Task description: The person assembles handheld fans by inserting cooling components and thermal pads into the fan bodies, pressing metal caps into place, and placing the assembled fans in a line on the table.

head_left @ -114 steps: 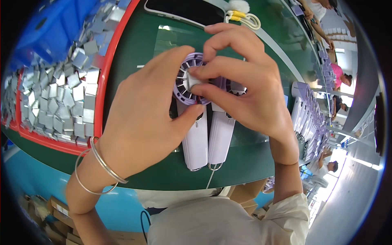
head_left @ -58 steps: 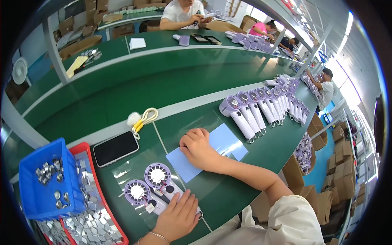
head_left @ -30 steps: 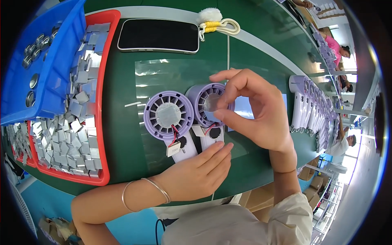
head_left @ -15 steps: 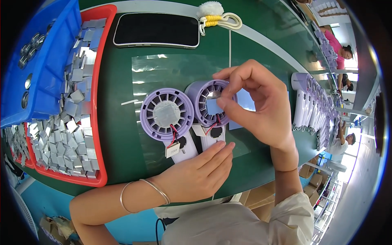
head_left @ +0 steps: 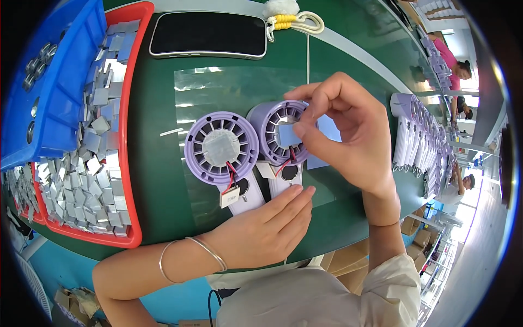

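Two purple handheld fans lie side by side: the left fan [head_left: 222, 148] faces up with a round silvery hub, and the right fan [head_left: 266, 119] is tilted slightly. Red and black wires run from each to a small white connector piece [head_left: 230, 197] or pad near the handle. My right hand [head_left: 348, 131] pinches a small blue square plate [head_left: 287, 135] between thumb and index finger, at the hub of the right fan. Flat across the white handles rests my left hand [head_left: 267, 229], fingers stretched out.
A red tray [head_left: 126, 136] of small silvery squares stands left, with a blue bin [head_left: 65, 109] of round metal parts over it. A phone [head_left: 208, 35] and a corded strap [head_left: 294, 23] lie at the back. More purple fans [head_left: 414, 131] line the right; people work beyond.
The blue square and my right hand stay at the right fan's hub, with only a slight shift of the fingers. My left hand keeps its place on the handles.
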The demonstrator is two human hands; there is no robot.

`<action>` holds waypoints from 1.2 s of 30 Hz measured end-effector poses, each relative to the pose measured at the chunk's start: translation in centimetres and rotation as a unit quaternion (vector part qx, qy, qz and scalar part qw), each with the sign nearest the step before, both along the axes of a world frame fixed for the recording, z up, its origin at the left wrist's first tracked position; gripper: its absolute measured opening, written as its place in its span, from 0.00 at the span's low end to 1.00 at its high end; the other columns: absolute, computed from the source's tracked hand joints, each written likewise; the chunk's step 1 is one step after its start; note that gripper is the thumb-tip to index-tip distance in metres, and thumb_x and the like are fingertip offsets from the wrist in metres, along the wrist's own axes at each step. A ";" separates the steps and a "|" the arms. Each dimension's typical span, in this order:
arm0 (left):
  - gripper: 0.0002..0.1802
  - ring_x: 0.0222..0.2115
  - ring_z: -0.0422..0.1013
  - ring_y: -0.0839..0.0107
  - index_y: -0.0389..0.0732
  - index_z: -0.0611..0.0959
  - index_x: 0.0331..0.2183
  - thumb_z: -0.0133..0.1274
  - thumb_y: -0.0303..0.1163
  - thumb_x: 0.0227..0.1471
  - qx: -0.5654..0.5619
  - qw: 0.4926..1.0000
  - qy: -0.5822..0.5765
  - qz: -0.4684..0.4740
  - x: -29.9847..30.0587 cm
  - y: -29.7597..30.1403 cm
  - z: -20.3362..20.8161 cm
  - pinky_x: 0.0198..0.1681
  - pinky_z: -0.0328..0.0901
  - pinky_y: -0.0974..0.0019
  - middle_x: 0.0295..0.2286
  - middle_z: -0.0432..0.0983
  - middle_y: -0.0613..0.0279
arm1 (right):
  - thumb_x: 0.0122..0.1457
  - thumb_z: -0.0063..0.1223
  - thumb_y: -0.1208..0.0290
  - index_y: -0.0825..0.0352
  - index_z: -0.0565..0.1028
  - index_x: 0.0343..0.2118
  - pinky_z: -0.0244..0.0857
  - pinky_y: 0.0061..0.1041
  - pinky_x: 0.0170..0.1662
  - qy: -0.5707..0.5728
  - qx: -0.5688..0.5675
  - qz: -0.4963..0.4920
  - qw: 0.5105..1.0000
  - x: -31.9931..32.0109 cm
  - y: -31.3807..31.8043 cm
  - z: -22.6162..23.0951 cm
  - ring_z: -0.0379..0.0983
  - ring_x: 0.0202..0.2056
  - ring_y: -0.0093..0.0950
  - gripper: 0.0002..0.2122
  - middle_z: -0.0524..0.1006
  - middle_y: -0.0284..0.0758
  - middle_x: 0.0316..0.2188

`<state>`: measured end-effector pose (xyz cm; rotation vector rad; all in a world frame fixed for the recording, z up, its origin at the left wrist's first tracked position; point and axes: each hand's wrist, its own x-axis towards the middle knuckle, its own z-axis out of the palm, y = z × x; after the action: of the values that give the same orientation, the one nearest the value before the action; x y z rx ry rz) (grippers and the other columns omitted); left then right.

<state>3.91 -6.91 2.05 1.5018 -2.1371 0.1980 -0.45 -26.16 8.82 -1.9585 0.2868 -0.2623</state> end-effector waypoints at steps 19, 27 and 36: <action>0.13 0.51 0.72 0.61 0.36 0.84 0.35 0.53 0.35 0.55 -0.005 1.000 0.003 0.016 -0.1 0.3 -0.1 0.60 0.62 0.55 0.41 0.79 0.56 | 0.49 0.60 0.85 0.71 0.74 0.31 0.54 0.49 0.64 -0.071 -0.243 0.035 0.967 -1.0 -0.3 0.4 0.75 0.48 0.32 0.08 0.77 0.33 0.30; 0.14 0.52 0.71 0.61 0.37 0.83 0.36 0.52 0.36 0.55 -0.003 1.000 -0.012 0.004 -0.3 -0.2 -0.1 0.62 0.60 0.54 0.42 0.79 0.57 | 0.56 0.59 0.72 0.70 0.75 0.49 0.55 0.41 0.58 0.102 -0.382 -0.127 0.910 -5.7 -2.4 -3.7 0.66 0.50 0.43 0.17 0.71 0.42 0.46; 0.16 0.54 0.70 0.57 0.33 0.83 0.38 0.52 0.35 0.53 0.029 0.999 0.026 -0.004 1.4 0.5 0.9 0.62 0.59 0.53 0.42 0.78 0.52 | 0.54 0.61 0.73 0.70 0.78 0.45 0.52 0.47 0.60 0.022 -0.443 -0.123 0.888 -3.2 -1.5 -4.7 0.66 0.52 0.43 0.16 0.72 0.40 0.45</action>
<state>5.30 -6.39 2.98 1.5141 -2.1238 0.0954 -3.61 -27.68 4.11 -2.8377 0.5081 -0.5925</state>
